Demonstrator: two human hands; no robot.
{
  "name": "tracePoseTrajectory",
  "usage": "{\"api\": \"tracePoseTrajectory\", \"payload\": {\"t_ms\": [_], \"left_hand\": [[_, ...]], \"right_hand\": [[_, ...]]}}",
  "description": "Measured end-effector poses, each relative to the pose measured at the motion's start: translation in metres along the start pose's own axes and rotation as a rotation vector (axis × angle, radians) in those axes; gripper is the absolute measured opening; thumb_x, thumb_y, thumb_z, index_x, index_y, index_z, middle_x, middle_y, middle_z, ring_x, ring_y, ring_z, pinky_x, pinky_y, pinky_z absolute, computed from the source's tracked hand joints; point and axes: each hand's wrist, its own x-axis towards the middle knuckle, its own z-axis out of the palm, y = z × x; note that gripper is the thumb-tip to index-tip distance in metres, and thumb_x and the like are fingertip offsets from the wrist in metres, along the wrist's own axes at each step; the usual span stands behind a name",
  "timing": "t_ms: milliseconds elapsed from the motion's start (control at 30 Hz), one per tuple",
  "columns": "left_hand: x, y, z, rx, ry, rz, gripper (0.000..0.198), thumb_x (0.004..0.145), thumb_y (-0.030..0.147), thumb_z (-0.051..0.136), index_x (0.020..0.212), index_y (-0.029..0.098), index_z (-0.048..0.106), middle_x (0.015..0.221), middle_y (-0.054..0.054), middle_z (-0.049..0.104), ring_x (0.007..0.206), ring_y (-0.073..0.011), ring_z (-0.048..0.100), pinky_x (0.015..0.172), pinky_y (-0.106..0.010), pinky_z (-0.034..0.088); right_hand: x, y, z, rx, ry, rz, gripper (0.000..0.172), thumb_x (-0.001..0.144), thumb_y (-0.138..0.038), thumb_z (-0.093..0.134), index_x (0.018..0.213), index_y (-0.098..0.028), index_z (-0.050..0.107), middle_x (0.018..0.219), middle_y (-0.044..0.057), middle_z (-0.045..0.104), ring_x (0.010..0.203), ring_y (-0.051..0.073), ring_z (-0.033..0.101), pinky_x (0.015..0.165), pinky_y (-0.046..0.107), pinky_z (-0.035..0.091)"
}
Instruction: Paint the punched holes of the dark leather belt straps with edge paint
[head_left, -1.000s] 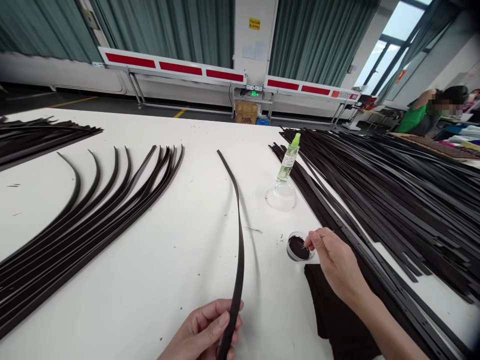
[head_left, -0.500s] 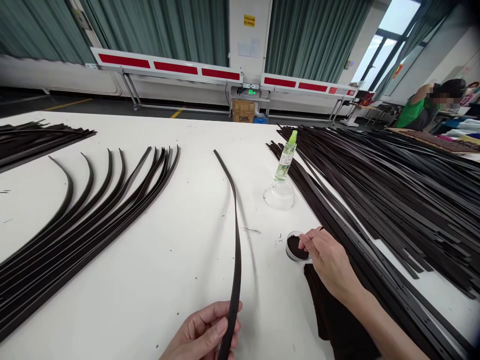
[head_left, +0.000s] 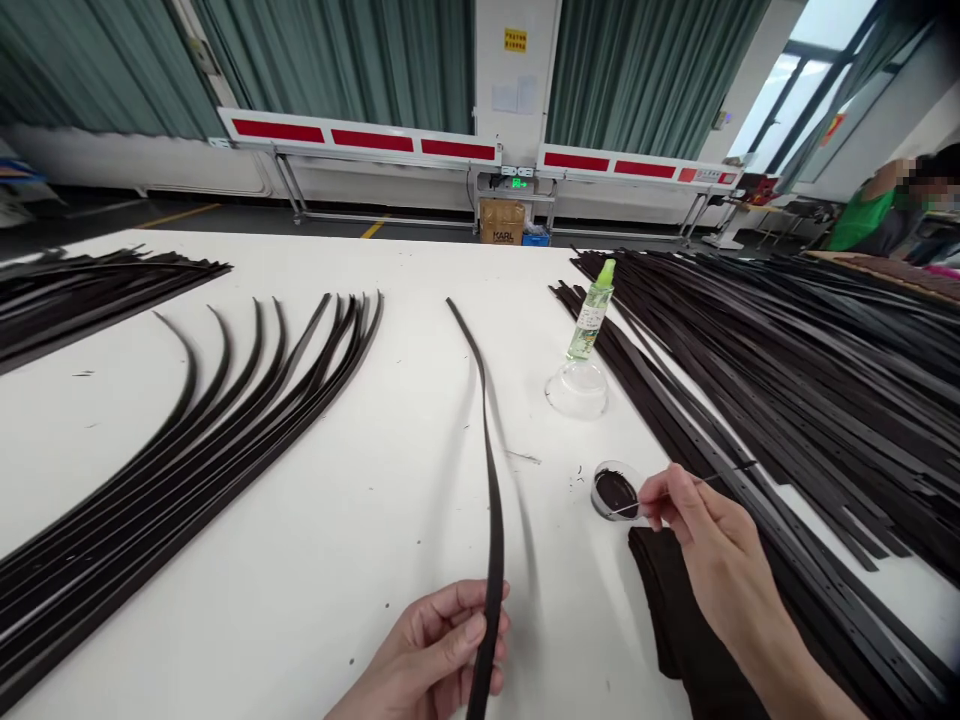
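Observation:
My left hand (head_left: 427, 650) grips a long dark leather strap (head_left: 489, 480) near its lower end, and the strap rises in a curve across the white table (head_left: 337, 580). My right hand (head_left: 701, 520) pinches a thin applicator stick (head_left: 705, 482) that reaches left over a small round dish (head_left: 615, 492). The dish holds a dark paste or dye. The stick's left tip is close to the dish's rim, and I cannot tell whether they touch. A black cloth (head_left: 675, 620) lies under my right wrist.
Fanned dark straps (head_left: 187, 470) lie on the left, and a large pile of straps (head_left: 787, 370) lies on the right. A green-capped bottle (head_left: 591, 312) stands behind a clear glass bowl (head_left: 577, 390). A seated person in a green top (head_left: 862, 220) is at the far right.
My right hand has moved rightward from the dish, and the thin stick now shows across it. My left hand and the strap sit slightly to the right in the view, which has shifted.

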Motion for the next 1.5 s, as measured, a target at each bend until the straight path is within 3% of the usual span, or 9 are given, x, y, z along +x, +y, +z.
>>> {"api": "tracePoseTrajectory", "payload": {"t_ms": [100,200,400,533,1500], "left_hand": [[-0.001,-0.001,-0.002,-0.005,-0.069,0.033,0.020,0.081,0.024,0.071,0.100,0.016,0.071,0.091,-0.005,0.067,0.076,-0.0117,0.061,0.077,-0.028,0.052],[0.000,-0.004,-0.006,-0.040,-0.184,0.049,0.022,0.081,0.019,0.071,0.102,0.014,0.069,0.090,-0.006,0.066,0.077,-0.0119,0.061,0.078,-0.030,0.052],[0.002,-0.009,-0.007,-0.066,-0.235,0.092,0.019,0.084,0.016,0.067,0.103,0.014,0.067,0.090,-0.007,0.065,0.081,-0.0124,0.060,0.079,-0.031,0.051],[0.002,-0.010,-0.007,-0.080,-0.255,0.095,0.017,0.084,0.016,0.067,0.101,0.014,0.067,0.091,-0.007,0.066,0.081,-0.0123,0.060,0.078,-0.030,0.051],[0.003,-0.009,-0.006,-0.054,-0.255,0.106,0.017,0.084,0.017,0.068,0.100,0.013,0.067,0.091,-0.008,0.064,0.077,-0.0122,0.060,0.074,-0.029,0.049]], "right_hand": [[-0.018,-0.009,0.014,0.172,-0.096,0.102,0.034,0.095,-0.044,0.048,0.087,-0.018,0.067,0.085,0.008,0.065,0.074,0.017,0.059,0.067,0.028,0.053],[-0.037,-0.019,0.030,0.098,-0.181,0.072,0.031,0.097,-0.038,0.045,0.085,-0.020,0.067,0.085,0.005,0.066,0.076,0.016,0.060,0.074,0.027,0.051],[-0.054,-0.025,0.054,0.016,-0.328,-0.442,0.026,0.095,-0.010,0.039,0.092,-0.021,0.062,0.082,0.002,0.065,0.080,0.014,0.062,0.072,0.026,0.049],[-0.055,-0.023,0.059,-0.005,-0.358,-0.607,0.028,0.089,-0.001,0.040,0.098,-0.017,0.060,0.083,0.004,0.065,0.081,0.014,0.060,0.071,0.028,0.050],[-0.056,-0.017,0.068,0.000,-0.402,-0.705,0.033,0.086,0.007,0.040,0.107,-0.014,0.055,0.089,0.006,0.065,0.087,0.016,0.059,0.074,0.032,0.050]]}}
